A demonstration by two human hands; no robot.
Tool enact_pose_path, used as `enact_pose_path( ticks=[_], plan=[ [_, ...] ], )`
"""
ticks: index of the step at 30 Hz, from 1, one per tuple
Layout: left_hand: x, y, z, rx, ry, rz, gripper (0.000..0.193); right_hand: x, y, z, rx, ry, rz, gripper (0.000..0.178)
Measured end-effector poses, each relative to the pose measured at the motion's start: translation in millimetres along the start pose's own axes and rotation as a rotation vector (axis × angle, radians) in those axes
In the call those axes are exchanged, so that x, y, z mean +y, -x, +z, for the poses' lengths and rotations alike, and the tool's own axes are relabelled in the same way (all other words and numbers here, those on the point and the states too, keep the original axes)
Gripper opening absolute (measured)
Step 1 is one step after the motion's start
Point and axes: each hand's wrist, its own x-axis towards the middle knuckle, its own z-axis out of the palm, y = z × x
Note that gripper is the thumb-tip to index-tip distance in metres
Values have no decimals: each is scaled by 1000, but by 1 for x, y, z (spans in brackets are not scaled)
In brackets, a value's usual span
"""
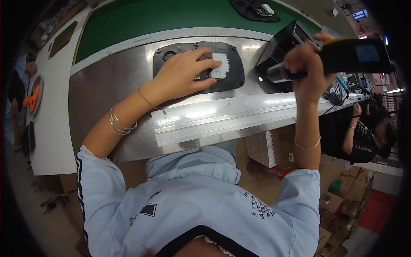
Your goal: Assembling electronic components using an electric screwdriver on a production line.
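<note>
My left hand [183, 70] lies with fingers spread over a black plastic panel [234, 81] on the metal bench. Its index finger touches a white plastic part [220, 61] that sits on the panel, and the thumb rests by that part's lower edge. Part of the panel, with a small coloured piece, is hidden under the hand. Raised to the right, my right hand [306, 66] is wrapped round a black-and-yellow handheld power tool [349, 55]. The tool has a small screen and a silver nose pointing left, apart from the panel. Its exact kind I cannot make out.
A ridged metal rail [227, 113] runs along the bench's near edge. Black boxes [280, 45] stand at the right. Beyond is a green belt [171, 19] carrying another black panel [252, 10]. An orange tool [31, 99] lies far left. Co-workers are at both sides.
</note>
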Motion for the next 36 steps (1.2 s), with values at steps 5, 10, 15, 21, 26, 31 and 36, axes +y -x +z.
enact_pose_path(
  ticks=[5, 10, 15, 21, 26, 31, 36],
  plan=[
    [2, -10, 6, -69, 23, -21, 30, 25, -6, 33, -35, -73, 54, 30],
    [3, -12, 5, -80, 43, -56, 30, 47, -16, 39, -41, -94, 41, 27],
    [3, -12, 8, -20, 43, -71, 29, 55, -23, 43, -22, -124, 42, 26],
    [0, -12, 10, 0, 38, -66, 29, 64, -25, 44, -41, -109, 51, 24],
    [-1, -12, 11, -5, 39, -62, 30, 71, -24, 40, -63, -108, 64, 21],
    [0, -13, 10, -15, 25, -56, 29, 70, -24, 50, -101, -59, 22, 14],
    [-6, -13, 12, -6, 9, -17, 28, 58, -27, 48, -81, 29, 89, 21]
  ],
)
